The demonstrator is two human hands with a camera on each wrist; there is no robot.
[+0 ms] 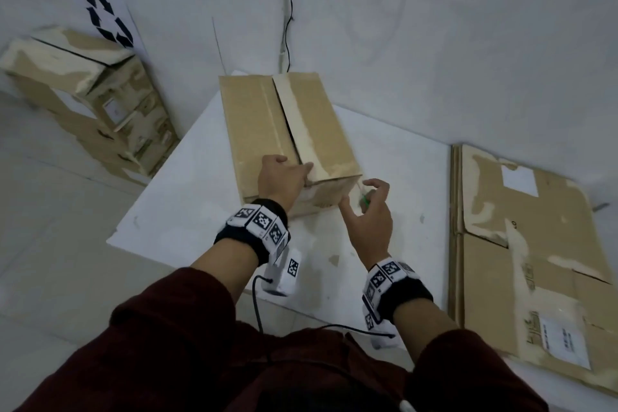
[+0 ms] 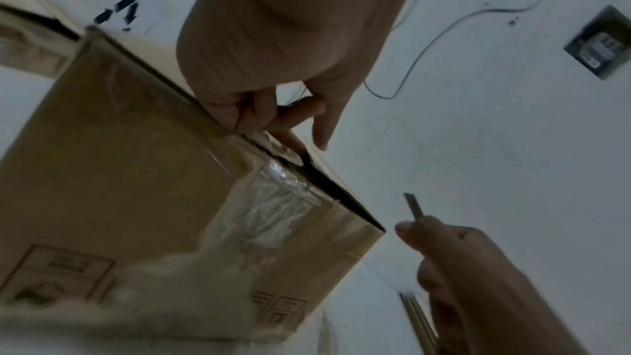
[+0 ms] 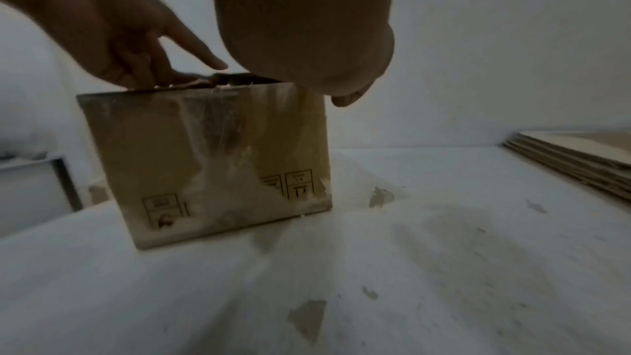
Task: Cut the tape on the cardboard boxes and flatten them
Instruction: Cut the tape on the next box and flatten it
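A brown cardboard box (image 1: 261, 124) stands on the white table (image 1: 394, 157). Its top seam (image 1: 290, 124) gapes as a dark slit between the two flaps. My left hand (image 1: 284, 174) sits at the near top edge, and in the left wrist view its fingers (image 2: 270, 118) curl into the slit by the flap edge. Crinkled clear tape (image 2: 280, 199) still covers the near face (image 3: 204, 158). My right hand (image 1: 368, 207) hovers just right of the box's near corner and holds a green utility knife (image 1: 364, 200). Its bare blade (image 2: 413, 206) points up, clear of the cardboard.
Flattened cardboard sheets (image 1: 528, 244) lie stacked at the table's right side. Several taped boxes (image 1: 93, 97) are piled on the floor at the left, under a recycling sign (image 1: 107, 15). Cables (image 1: 289, 10) hang on the wall behind.
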